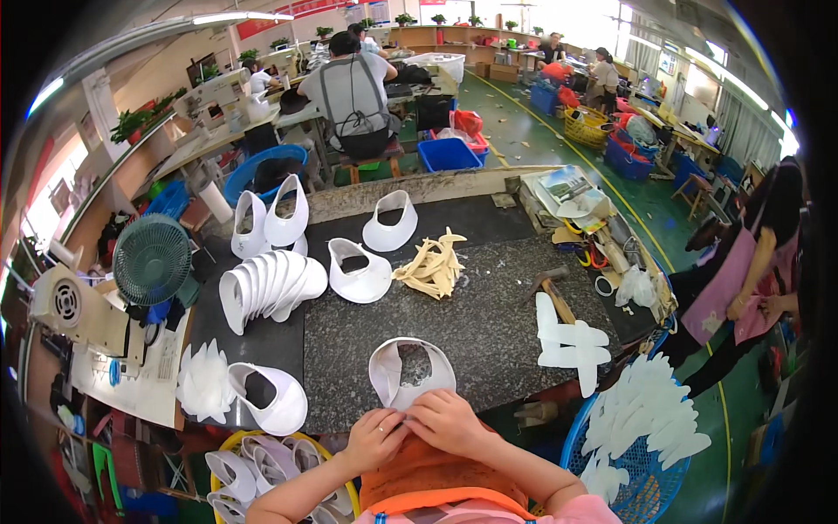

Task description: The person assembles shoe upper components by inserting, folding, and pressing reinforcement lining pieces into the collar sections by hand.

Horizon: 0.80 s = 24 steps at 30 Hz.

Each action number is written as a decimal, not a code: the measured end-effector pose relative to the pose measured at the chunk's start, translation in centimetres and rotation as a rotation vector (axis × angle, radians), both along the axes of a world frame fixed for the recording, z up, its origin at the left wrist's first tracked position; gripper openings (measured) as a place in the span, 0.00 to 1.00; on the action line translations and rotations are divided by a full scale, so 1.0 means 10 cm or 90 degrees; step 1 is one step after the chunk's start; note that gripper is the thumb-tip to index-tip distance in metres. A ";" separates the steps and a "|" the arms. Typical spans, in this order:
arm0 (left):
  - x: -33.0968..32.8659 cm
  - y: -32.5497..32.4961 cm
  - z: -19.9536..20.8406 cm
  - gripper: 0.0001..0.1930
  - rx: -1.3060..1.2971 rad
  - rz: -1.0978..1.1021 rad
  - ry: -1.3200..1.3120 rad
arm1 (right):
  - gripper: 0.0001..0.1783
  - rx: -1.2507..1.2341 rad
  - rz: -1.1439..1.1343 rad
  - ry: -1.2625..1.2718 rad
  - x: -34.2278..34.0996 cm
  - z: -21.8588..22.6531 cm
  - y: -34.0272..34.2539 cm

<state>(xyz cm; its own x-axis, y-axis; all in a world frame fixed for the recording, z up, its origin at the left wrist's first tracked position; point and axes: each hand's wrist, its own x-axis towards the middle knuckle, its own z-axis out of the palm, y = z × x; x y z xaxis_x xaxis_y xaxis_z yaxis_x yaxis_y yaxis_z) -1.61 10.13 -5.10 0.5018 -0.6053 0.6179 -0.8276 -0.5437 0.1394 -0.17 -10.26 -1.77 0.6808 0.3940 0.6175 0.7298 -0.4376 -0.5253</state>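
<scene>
At the table's front edge lies a white shoe upper (381,374), its round opening turned away from me. My left hand (377,438) and my right hand (447,423) meet at its near end, fingers closed and pinching the material. The fingertips almost touch, and whatever small part lies between them is hidden. Left of my hands another white upper (284,403) sits by itself next to a pile of white pointed pieces (206,381). Farther off, a row of nested uppers (262,293) stands near a single upper (360,278) and a heap of beige strips (434,266).
A hammer (556,297) lies on the right beside white oval pieces (572,345). A blue basket (650,485) heaped with white pieces (642,415) stands at lower right, a yellow basket (349,491) of uppers at lower left. Far left are a green fan (153,259) and a sewing machine (83,314).
</scene>
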 end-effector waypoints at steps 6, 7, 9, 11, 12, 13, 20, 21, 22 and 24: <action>0.00 0.09 0.00 0.18 0.001 -0.032 -0.001 | 0.09 -0.126 -0.016 -0.017 -0.07 -0.10 0.04; -0.01 0.10 0.06 0.17 -0.002 -0.046 0.007 | 0.11 -0.130 -0.010 -0.027 -0.09 -0.10 0.02; -0.03 0.14 0.16 0.17 -0.023 -0.018 0.081 | 0.12 -0.130 -0.002 -0.041 -0.12 -0.08 -0.03; 0.04 0.14 0.24 0.17 -0.054 0.006 0.167 | 0.15 -0.152 0.016 -0.038 -0.10 -0.09 -0.06; 0.14 0.14 0.29 0.20 -0.090 0.074 0.087 | 0.15 -0.153 0.017 -0.037 -0.10 -0.10 -0.07; 0.25 0.12 0.37 0.23 -0.128 0.138 0.007 | 0.16 -0.167 0.019 -0.042 -0.10 -0.11 -0.10; 0.67 -0.11 0.55 0.31 -0.167 0.188 0.300 | 0.17 -0.182 0.032 -0.054 -0.11 -0.18 -0.12; 0.68 -0.11 0.53 0.31 -0.174 0.185 0.354 | 0.17 -0.183 0.033 -0.057 -0.10 -0.18 -0.12; 0.68 -0.12 0.53 0.32 -0.186 0.204 0.370 | 0.17 -0.183 0.042 -0.057 -0.11 -0.18 -0.14; 0.81 -0.08 0.49 0.32 -0.197 0.220 0.423 | 0.17 -0.187 0.055 -0.056 -0.09 -0.16 -0.17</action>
